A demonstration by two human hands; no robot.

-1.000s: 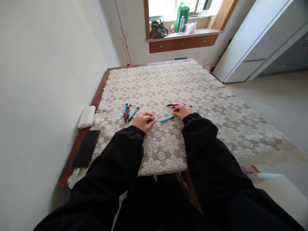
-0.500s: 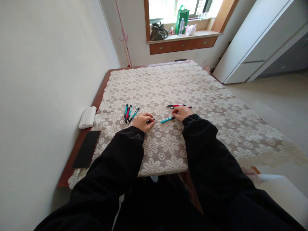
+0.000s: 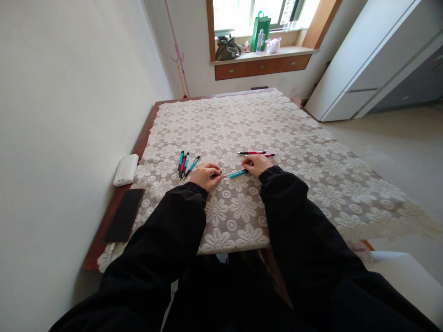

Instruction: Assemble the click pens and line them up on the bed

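My left hand point(image 3: 205, 176) is closed in a pinch on a small black pen part point(image 3: 216, 174), mostly hidden by the fingers. A thin pale rod point(image 3: 226, 175) extends from it toward the teal barrel. My right hand point(image 3: 256, 164) is closed on the teal pen barrel point(image 3: 237, 173), whose open length points left, close to the rod; whether the two touch I cannot tell. Left of my left hand lie several teal and red pens with black ends, one of them a teal pen point(image 3: 192, 166) lying slanted. Just beyond my right hand are two red-and-black pens, the farther one a red pen point(image 3: 252, 152).
A floral lace tablecloth point(image 3: 242, 207) covers the table. Along its left edge lie a black phone point(image 3: 124, 215) with a cable and a white power bank point(image 3: 126, 169) near the wall. A green bag point(image 3: 260, 34) stands on the far windowsill.
My right hand has moved slightly left with the teal barrel, bringing it nearer the thin rod. My left hand has stayed almost in place.
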